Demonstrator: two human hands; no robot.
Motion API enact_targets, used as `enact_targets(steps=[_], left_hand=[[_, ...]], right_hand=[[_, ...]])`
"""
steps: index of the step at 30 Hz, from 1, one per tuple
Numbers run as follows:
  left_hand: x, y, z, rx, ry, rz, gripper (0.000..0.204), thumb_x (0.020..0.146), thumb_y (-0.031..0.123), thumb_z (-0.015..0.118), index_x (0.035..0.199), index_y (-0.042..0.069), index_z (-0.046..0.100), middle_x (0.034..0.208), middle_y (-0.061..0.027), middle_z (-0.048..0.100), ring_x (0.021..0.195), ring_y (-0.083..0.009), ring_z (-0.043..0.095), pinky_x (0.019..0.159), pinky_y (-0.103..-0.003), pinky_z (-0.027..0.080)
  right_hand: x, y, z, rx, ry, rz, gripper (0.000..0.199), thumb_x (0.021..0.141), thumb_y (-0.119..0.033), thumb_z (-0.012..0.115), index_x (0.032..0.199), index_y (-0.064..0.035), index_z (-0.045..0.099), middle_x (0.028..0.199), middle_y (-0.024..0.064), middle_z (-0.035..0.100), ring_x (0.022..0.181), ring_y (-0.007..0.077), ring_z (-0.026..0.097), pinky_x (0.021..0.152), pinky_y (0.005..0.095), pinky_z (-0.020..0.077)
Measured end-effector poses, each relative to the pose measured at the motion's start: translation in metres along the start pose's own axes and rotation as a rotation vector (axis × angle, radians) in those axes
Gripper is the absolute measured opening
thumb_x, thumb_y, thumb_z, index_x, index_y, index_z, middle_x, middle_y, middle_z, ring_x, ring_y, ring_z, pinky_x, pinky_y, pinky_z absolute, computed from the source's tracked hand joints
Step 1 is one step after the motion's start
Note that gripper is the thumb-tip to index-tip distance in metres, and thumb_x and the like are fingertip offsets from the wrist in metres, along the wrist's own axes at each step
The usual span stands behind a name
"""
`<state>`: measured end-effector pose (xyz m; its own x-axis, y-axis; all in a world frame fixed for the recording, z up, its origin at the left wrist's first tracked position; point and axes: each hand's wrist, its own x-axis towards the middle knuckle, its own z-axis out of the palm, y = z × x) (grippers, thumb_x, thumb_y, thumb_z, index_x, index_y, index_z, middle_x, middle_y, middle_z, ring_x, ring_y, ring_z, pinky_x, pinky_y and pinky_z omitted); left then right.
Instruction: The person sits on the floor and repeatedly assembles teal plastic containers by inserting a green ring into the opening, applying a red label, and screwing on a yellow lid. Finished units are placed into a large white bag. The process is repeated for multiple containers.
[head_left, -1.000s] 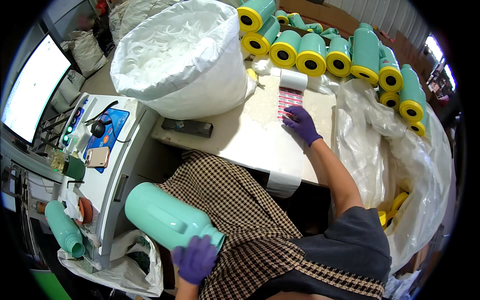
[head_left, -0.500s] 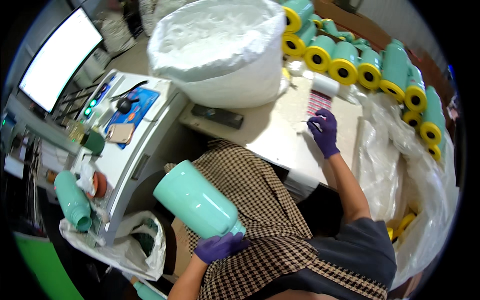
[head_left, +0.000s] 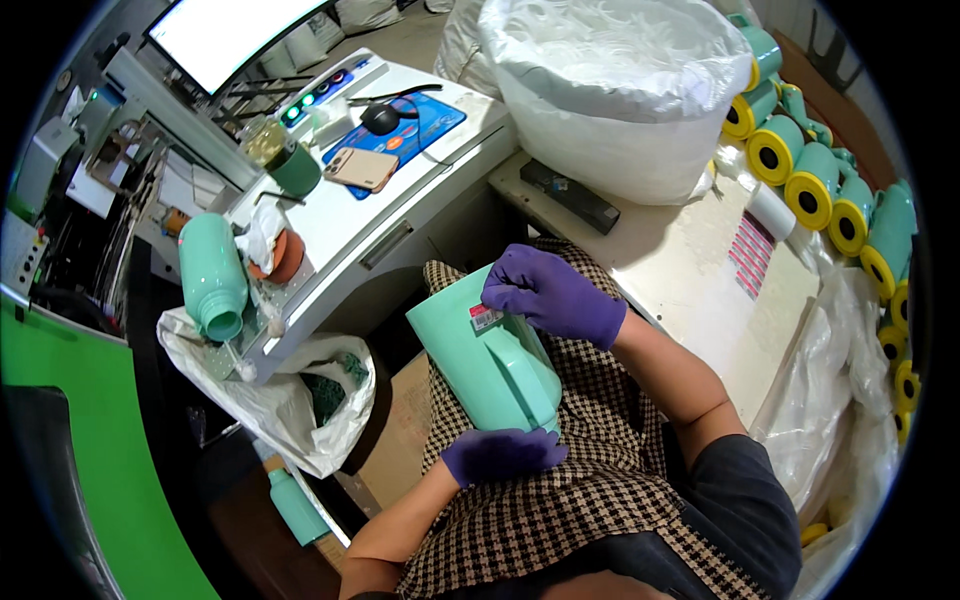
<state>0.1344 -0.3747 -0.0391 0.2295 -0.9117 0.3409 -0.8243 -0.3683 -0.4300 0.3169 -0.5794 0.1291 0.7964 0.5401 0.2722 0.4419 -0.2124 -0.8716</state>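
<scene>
A mint-green plastic jug with a moulded handle lies tilted across my lap, its broad end pointing up and away. My gloved left hand holds it by the neck, which is mostly covered by the fingers. On the jug's side, by the handle, sits a small red-and-white sticker. My right hand, in a purple glove too, has its fingers pinched together at the sticker's upper edge, against the jug. A sheet of red-and-white stickers lies on the white table to the right.
Several mint-green jugs with yellow bases are stacked at the right. A large white sack stands behind the table. On the left desk are a phone, a mouse and another jug. A white bag hangs below.
My right hand has come from the sticker sheet to the jug, where a sticker now shows. The jug has turned, bringing its handle into sight. The view has swung left.
</scene>
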Motion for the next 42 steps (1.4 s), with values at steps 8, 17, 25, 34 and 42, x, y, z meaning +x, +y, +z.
enact_targets(steps=[8,17,25,34,42], left_hand=[[0.019,-0.033,-0.031,0.059,0.049,0.06,0.057,0.097,0.019,0.056,0.152,0.027,0.043,0.146,0.0041,0.051,0.135,-0.014,0.049,0.12,-0.039,0.032],[0.019,-0.055,-0.075,-0.209,0.046,-0.085,0.057,0.085,0.015,0.07,0.139,0.027,0.055,0.128,0.0053,0.061,0.119,-0.0155,0.059,0.102,-0.036,0.047],[-0.111,0.003,-0.208,-0.453,0.823,-1.949,0.063,0.086,0.013,0.066,0.141,0.001,0.039,0.127,-0.0144,0.048,0.123,-0.0225,0.048,0.104,-0.039,0.042],[-0.169,0.072,-0.234,0.164,0.852,-1.831,0.059,0.105,0.047,0.05,0.152,0.015,0.036,0.153,-0.0129,0.04,0.135,-0.0364,0.048,0.099,-0.052,0.054],[-0.169,-0.038,-0.229,0.079,1.389,-1.646,0.058,0.097,0.001,0.062,0.149,0.004,0.037,0.145,-0.0187,0.047,0.128,-0.0294,0.051,0.108,-0.042,0.045]], right_hand=[[0.007,-0.01,0.006,-0.221,-0.006,-0.041,0.023,0.093,-0.029,0.068,0.091,-0.0054,0.067,0.09,0.0148,0.058,0.091,0.0326,0.059,0.083,0.0434,0.0487],[0.039,0.027,0.004,-0.485,0.494,-0.266,0.063,0.083,-0.032,0.082,0.133,-0.0009,0.058,0.119,0.0211,0.059,0.11,0.0359,0.059,0.095,0.0417,0.0499],[0.109,-0.039,0.086,-0.383,0.171,-0.604,0.051,0.083,-0.014,0.075,0.132,-0.0114,0.064,0.107,0.0134,0.064,0.1,0.0321,0.062,0.085,0.0442,0.0517],[0.251,-0.061,0.295,-0.905,-0.016,-0.697,0.026,0.09,-0.014,0.059,0.113,-0.0204,0.066,0.092,0.0066,0.065,0.081,0.027,0.068,0.066,0.0424,0.0483],[0.1,-0.061,0.148,-0.419,0.066,-1.156,0.03,0.076,-0.025,0.076,0.102,-0.0159,0.065,0.104,0.0105,0.061,0.099,0.035,0.064,0.087,0.047,0.0521]])
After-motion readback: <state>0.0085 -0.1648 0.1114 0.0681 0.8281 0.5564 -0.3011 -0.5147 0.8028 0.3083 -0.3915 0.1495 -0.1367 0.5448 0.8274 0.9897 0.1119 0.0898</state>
